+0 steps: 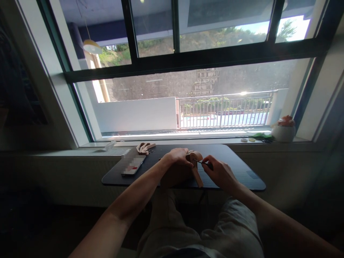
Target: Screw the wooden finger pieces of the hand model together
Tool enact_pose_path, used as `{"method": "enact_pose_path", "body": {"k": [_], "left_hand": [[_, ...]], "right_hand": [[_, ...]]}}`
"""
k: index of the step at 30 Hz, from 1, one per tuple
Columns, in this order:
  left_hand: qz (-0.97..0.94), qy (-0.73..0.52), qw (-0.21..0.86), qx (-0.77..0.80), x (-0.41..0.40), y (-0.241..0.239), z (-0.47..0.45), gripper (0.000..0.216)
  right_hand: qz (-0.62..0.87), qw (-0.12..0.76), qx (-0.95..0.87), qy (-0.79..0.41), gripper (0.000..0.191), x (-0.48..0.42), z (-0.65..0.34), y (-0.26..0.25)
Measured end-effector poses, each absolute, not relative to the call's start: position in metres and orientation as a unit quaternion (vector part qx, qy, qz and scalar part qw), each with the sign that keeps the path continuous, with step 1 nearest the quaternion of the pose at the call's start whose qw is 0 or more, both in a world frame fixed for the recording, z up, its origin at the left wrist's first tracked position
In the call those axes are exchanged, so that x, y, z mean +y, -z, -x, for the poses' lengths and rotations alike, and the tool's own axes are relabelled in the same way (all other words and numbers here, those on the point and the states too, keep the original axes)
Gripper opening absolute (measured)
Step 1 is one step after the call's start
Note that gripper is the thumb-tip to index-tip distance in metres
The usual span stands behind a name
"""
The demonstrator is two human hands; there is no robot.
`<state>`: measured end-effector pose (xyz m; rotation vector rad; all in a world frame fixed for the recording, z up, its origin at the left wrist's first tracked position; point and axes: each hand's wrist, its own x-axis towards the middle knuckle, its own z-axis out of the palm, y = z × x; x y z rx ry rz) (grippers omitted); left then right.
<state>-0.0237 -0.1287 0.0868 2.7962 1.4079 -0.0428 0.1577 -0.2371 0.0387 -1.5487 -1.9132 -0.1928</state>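
Note:
My left hand (177, 156) is closed around the near-left side of a wooden piece (198, 177) with a rounded top and a narrow leg slanting down toward me. In my right hand (221, 172) is a screwdriver (210, 165) with a dark handle. Its thin shaft points left, and the tip meets the rounded part of the wood. A brown box-like block (174, 176) sits in shadow below my left wrist; I cannot tell whether it is joined to the wooden piece.
A small dark table (239, 172) stands before the window. Loose wooden parts (145, 148) lie at its back left, with tiny screw-like bits beside them. A phone (134, 166) rests nearer. On the sill is a white pot (283, 132). My legs are under the table.

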Motion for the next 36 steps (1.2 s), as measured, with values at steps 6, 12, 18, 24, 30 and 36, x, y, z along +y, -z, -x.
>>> {"method": "enact_pose_path", "body": {"k": [6,12,18,24,30,36], "left_hand": [[-0.894,0.008,0.024,0.447,-0.130,-0.089,0.027,0.069],[-0.891,0.007,0.017,0.454,-0.130,-0.088,0.025,0.068],[-0.895,0.005,0.015,0.445,-0.127,-0.086,0.026,0.066],[-0.899,0.002,-0.007,0.438,-0.125,-0.084,0.025,0.067],[-0.898,0.004,0.003,0.439,-0.127,-0.085,0.026,0.069],[-0.892,0.003,0.020,0.451,-0.130,-0.088,0.026,0.066]], "right_hand": [[0.590,0.259,-0.756,0.115,0.027,-0.243,-0.157,-0.050],[0.486,0.165,-0.811,0.281,0.020,-0.245,-0.169,-0.048],[0.471,0.116,-0.809,0.333,0.019,-0.238,-0.177,-0.040],[0.588,0.223,-0.762,0.156,0.016,-0.240,-0.163,-0.045],[0.613,0.236,-0.748,0.096,0.019,-0.245,-0.161,-0.056],[0.524,0.168,-0.810,0.202,0.019,-0.249,-0.167,-0.058]]}}
